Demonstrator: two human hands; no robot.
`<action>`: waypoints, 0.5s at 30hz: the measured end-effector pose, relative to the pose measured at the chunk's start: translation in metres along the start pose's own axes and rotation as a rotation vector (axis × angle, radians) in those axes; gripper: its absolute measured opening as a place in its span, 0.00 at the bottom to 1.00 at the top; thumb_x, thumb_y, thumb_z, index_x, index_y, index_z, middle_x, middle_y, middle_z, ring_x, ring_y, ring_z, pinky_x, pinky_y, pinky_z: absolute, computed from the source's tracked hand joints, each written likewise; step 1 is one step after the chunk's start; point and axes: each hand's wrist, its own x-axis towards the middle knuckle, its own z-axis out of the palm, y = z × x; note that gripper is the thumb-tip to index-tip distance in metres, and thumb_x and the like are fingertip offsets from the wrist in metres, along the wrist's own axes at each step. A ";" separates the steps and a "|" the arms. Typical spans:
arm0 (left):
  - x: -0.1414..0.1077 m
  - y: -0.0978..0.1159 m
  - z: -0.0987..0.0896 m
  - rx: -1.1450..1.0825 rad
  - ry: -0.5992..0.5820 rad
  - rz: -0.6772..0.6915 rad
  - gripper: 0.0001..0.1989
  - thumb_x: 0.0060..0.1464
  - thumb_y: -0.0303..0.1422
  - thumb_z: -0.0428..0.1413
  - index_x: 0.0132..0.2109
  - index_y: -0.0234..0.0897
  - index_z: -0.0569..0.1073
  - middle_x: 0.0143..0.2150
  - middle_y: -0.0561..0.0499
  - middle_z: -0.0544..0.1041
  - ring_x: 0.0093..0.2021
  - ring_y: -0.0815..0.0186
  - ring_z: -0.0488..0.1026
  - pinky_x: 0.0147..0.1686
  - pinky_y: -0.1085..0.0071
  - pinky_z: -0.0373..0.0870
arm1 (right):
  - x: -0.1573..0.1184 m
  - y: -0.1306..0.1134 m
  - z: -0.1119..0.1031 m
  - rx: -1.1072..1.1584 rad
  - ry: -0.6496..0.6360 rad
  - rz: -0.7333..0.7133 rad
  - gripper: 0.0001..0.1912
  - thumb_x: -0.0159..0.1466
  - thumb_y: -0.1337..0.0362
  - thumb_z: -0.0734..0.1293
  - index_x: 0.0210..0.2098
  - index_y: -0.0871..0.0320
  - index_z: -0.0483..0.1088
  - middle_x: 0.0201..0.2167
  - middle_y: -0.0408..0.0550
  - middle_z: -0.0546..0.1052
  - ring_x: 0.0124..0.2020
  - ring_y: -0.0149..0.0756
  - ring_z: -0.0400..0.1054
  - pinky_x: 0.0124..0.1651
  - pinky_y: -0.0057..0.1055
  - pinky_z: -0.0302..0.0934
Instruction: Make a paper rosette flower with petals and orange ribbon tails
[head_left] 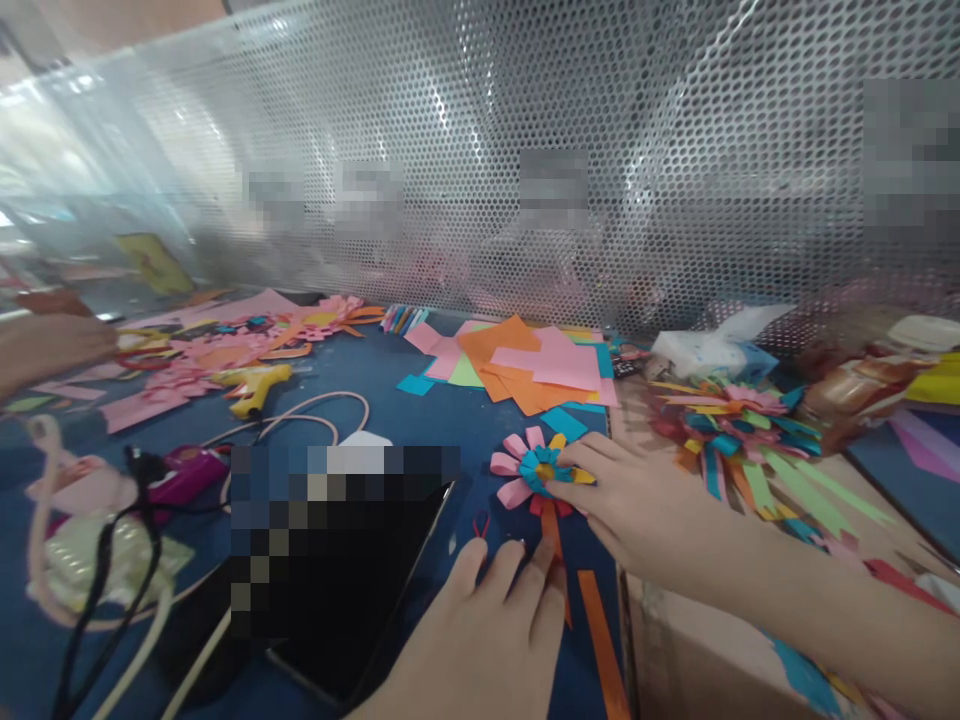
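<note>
My right hand [637, 505] reaches over the right side of the paper flower [540, 462] on the desk [337, 405], fingers touching it; whether they pinch, I can't tell. My left hand [495, 615], fingers bent and slightly spread, hides part of the 1 orange strip [551, 527] below the flower; its grip is unclear. 1 black device [367, 580] sits just left, with coloured sheets [517, 362] beyond.

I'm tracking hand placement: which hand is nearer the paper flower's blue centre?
Right: the right hand reaches to the blue centre; the left hand lies apart, lower in the picture.
</note>
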 end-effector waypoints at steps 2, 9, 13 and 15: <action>0.000 0.000 0.001 0.011 0.038 -0.003 0.20 0.57 0.40 0.45 0.49 0.32 0.69 0.50 0.44 0.73 0.44 0.56 0.69 0.41 0.61 0.59 | 0.000 -0.003 0.003 0.036 0.002 0.021 0.18 0.55 0.73 0.62 0.43 0.53 0.71 0.41 0.50 0.69 0.45 0.44 0.60 0.41 0.39 0.61; 0.002 0.001 0.002 0.022 0.059 0.006 0.17 0.55 0.38 0.47 0.47 0.32 0.69 0.51 0.45 0.72 0.44 0.56 0.69 0.40 0.60 0.59 | -0.001 -0.009 0.013 0.169 0.026 0.094 0.20 0.54 0.78 0.59 0.40 0.55 0.73 0.45 0.53 0.67 0.48 0.44 0.57 0.46 0.41 0.59; 0.001 0.002 0.000 0.028 0.077 0.007 0.19 0.53 0.42 0.49 0.45 0.33 0.70 0.49 0.45 0.73 0.43 0.56 0.69 0.40 0.61 0.59 | 0.002 -0.007 0.008 0.236 0.071 0.103 0.20 0.55 0.78 0.57 0.41 0.56 0.72 0.44 0.53 0.67 0.48 0.43 0.57 0.48 0.43 0.58; -0.003 0.002 -0.005 0.041 0.119 0.010 0.18 0.53 0.43 0.49 0.44 0.34 0.70 0.48 0.47 0.74 0.42 0.57 0.69 0.40 0.62 0.58 | 0.000 -0.005 0.002 0.266 0.126 0.129 0.19 0.56 0.77 0.57 0.42 0.56 0.71 0.44 0.51 0.67 0.47 0.41 0.58 0.48 0.41 0.59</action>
